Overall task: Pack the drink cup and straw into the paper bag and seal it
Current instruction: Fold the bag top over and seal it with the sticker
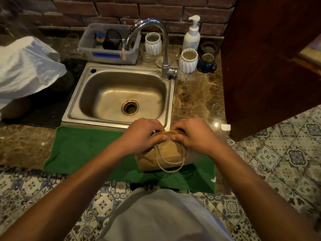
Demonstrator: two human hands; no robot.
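- Taking the sink (pixel 97 119) as the marker: the green towel (pixel 83 150) lies along its near edge, spread over the marble counter and reaching out to the left of the basin's near-left corner.
- The left hand (pixel 140 136) sits just in front of the sink's near rim, right of centre, curled over the left half of the folded top of the paper bag (pixel 166 153); thumb and fingertips pinch the fold from both sides.
- The bag stands on the towel in front of the sink's near-right corner, its folded top edge running left to right, roughly parallel to the basin's rim (that long axis is what the sealing turns on, I'd say).
- Its twine handle (pixel 171 164) droops down the near face, toward the person, clear of both hands.
- The bag lies directly under and just nearer than the two hands, which meet at the middle of the fold, fingertips almost touching; neither hand looks nearer than the other.
- No cup or straw shows; I take them to be inside, though the closed top hides that.
- The right hand (pixel 192 134), in front of the sink's right-hand corner, nips the right half of the fold the same way.
- Further right, off the sink's near-right corner, a small white sticker (pixel 225 127) rests on the counter, closest to the right hand, likely the seal.
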